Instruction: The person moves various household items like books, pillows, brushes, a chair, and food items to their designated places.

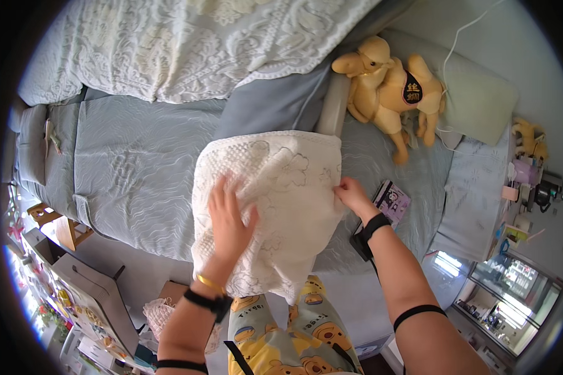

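The cloth (294,219) was pinched by the right hand (355,197); over it, the left hand (231,219) was spread wide. Bunching could be caused by uneven pulling.

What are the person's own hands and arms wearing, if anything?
The left hand and right hand wear no gloves, and no sleeves show. The left wrist has a gold-coloured bangle and a black wristband with a boxy dark piece. Another black band circles the right wrist. Each arm also has a black strap farther up.
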`<state>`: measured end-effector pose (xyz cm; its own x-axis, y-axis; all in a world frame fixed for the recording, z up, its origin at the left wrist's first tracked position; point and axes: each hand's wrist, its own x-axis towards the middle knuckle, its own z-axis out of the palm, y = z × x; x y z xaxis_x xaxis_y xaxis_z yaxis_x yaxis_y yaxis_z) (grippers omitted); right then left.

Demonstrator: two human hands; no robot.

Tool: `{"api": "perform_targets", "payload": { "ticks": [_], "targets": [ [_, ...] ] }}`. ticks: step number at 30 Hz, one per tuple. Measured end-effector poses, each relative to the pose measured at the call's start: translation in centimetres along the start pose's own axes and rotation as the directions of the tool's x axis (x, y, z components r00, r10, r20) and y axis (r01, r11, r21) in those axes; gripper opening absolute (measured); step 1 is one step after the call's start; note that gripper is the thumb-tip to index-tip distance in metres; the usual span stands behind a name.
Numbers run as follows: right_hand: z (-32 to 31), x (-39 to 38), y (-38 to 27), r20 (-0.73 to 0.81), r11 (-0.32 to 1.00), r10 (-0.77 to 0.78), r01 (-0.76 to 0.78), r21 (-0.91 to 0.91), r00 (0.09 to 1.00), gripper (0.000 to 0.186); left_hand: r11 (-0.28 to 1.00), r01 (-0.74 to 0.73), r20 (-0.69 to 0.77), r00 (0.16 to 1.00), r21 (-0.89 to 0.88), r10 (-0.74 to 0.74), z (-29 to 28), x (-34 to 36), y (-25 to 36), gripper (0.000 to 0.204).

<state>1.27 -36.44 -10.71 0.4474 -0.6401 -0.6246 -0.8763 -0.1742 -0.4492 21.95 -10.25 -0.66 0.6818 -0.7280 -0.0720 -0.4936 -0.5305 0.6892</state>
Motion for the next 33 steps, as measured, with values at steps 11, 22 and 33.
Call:
{"api": "perform_targets", "payload": {
  "ticks": [11,22,33],
  "targets": [
    [-1.8,-0.6,10.5,0.041,1.000,0.008,-0.007,-0.022,0.999,0.029,0.630,-0.652,0.755,0.637,0.421,0.156,13.2,-12.8,11.3,0.056],
    [-10.6,0.7,12.2,0.427,0.978,-0.001,-0.087,0.187,0.904,0.017,0.649,-0.659,0.878,0.477,0.380,-0.030,21.5,-15.1,9.0,0.024],
    [-6.3,2.5,11.4,0.484,0.997,-0.071,0.045,0.066,0.872,0.026,0.885,-0.361,0.881,0.460,0.295,-0.106,19.1,-16.6,10.9,0.030]
  ]
}}
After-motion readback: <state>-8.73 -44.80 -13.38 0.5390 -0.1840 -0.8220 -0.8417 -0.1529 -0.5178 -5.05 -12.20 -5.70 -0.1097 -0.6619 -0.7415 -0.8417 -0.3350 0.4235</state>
